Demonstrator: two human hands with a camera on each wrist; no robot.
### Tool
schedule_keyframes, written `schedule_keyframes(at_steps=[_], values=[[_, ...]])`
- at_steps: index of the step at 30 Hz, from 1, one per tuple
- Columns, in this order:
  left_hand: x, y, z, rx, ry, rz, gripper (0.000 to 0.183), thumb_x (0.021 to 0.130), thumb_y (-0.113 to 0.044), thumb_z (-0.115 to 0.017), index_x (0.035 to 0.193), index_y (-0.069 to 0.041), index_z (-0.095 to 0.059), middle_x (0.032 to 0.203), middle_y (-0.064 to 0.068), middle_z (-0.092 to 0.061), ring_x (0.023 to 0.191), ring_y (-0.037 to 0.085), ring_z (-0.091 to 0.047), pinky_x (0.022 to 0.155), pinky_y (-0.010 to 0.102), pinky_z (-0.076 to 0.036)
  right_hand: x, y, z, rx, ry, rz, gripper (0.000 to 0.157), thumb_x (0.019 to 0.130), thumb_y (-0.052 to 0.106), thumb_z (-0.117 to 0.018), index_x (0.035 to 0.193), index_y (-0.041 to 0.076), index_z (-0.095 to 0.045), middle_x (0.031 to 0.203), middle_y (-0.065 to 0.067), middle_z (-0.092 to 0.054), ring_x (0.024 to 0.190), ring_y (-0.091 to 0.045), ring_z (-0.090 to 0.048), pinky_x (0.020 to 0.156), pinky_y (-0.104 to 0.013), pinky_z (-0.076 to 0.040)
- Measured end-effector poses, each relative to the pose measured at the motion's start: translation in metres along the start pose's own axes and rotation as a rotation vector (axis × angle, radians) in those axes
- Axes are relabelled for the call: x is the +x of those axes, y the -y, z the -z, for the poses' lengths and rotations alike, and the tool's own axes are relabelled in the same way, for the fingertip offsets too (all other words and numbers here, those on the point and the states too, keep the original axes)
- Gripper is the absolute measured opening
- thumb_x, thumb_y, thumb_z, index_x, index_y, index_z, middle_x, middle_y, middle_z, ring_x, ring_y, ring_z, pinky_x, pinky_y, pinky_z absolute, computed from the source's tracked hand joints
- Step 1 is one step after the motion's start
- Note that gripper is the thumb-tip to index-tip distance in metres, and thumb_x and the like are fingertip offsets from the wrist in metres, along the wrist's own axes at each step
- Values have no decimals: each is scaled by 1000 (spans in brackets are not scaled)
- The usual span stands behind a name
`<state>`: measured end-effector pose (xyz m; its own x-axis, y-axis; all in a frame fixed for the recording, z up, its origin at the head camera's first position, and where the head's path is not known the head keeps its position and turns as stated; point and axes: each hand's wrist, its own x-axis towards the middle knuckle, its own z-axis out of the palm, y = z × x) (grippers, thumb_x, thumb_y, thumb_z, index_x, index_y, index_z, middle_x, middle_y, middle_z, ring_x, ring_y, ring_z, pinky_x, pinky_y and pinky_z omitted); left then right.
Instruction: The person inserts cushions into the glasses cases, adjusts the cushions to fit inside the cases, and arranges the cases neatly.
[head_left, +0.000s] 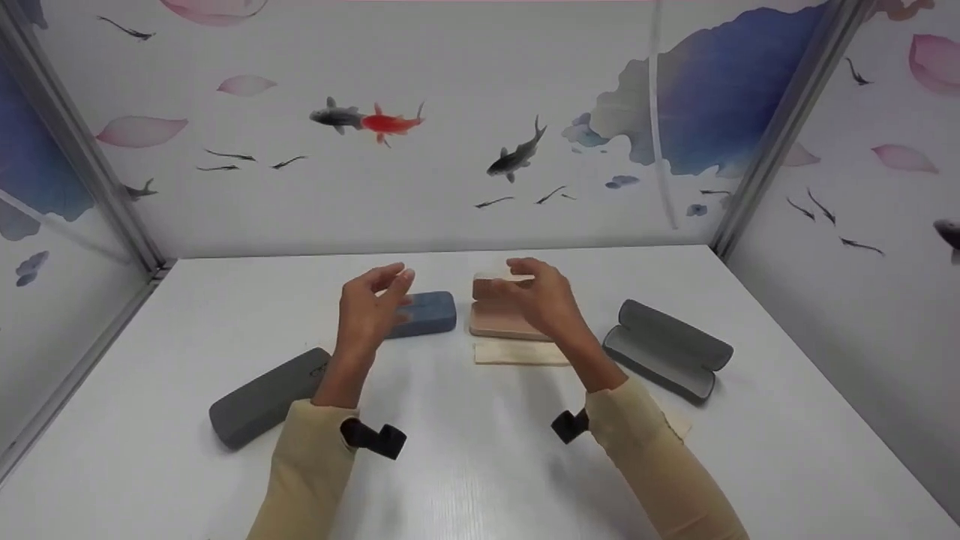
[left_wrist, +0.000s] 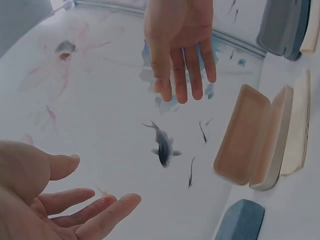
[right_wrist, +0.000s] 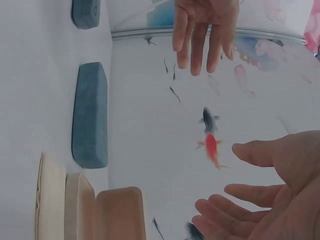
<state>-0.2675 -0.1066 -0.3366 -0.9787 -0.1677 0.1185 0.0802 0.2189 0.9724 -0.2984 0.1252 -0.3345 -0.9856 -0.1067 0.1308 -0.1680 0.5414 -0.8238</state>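
Note:
My left hand hovers over the table in the head view, fingers relaxed and holding nothing. Partly behind it lies a blue closed glasses case. My right hand, also bare and loosely spread, is raised in front of an open pink-beige glasses case, hiding part of it. A folded cream cloth lies just before that case. Both wrist views show the palms apart in the air; in the left wrist view the open case stands clear of either hand.
A dark grey closed glasses case lies at the left, near the left forearm. To the right sits an open grey glasses case, with a cream cloth partly hidden by the right sleeve. Printed walls enclose the white table.

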Motion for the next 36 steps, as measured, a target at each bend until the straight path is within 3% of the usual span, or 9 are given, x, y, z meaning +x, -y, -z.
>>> schedule_keyframes(at_steps=[7, 17, 21, 25, 28, 32, 36], values=[[-5, 2, -35, -31, -60, 26, 34, 99, -23, -65, 130, -9, -66, 122, 16, -71, 95, 25, -75, 72, 29, -62, -11, -22, 21, -36, -96, -17, 45, 98, 26, -67, 137, 5, -59, 140, -18, -59, 128, -33, -60, 103, -48, -51], [2, 30, -76, -147, -8, 105, 26, 95, -15, -67, 117, -1, -70, 110, 20, -74, 82, 22, -76, 65, 28, -61, -9, -66, 30, 46, -161, -114, 37, 97, 21, -66, 128, 0, -65, 129, -22, -65, 109, -34, -68, 82, -35, -59], [7, 46, -88, -129, -13, 161, 24, 94, -16, -68, 113, -1, -72, 108, 18, -73, 88, 28, -75, 65, 29, -62, -4, -81, 30, 42, -177, -131, 35, 97, 16, -64, 125, -4, -65, 125, -25, -65, 106, -34, -68, 75, -28, -57], [12, 66, -98, -41, -29, 247, 23, 94, -16, -68, 112, -3, -73, 107, 17, -74, 88, 25, -72, 66, 28, -60, 0, -95, 26, 17, -180, -187, 34, 95, 13, -64, 122, -7, -66, 118, -26, -68, 94, -29, -68, 64, -20, -51], [13, 78, -101, 5, -29, 291, 25, 95, -15, -67, 115, -1, -72, 110, 19, -73, 92, 25, -71, 69, 30, -60, 2, -102, 23, 31, -145, -269, 35, 96, 15, -65, 123, -6, -65, 117, -24, -68, 94, -24, -67, 67, -20, -53], [14, 85, -106, 15, 13, 318, 31, 95, -15, -67, 121, 1, -68, 115, 21, -72, 97, 27, -72, 74, 32, -61, 3, -107, 24, 29, -87, -373, 39, 97, 18, -65, 128, -6, -61, 123, -24, -66, 106, -29, -67, 80, -29, -59], [14, 85, -108, 22, 25, 326, 28, 93, -12, -68, 118, 0, -70, 104, 18, -74, 77, 16, -68, 62, 24, -56, 4, -110, 25, 33, -10, -441, 52, 98, 18, -64, 138, -10, -49, 131, -30, -61, 115, -37, -67, 91, -37, -59]])
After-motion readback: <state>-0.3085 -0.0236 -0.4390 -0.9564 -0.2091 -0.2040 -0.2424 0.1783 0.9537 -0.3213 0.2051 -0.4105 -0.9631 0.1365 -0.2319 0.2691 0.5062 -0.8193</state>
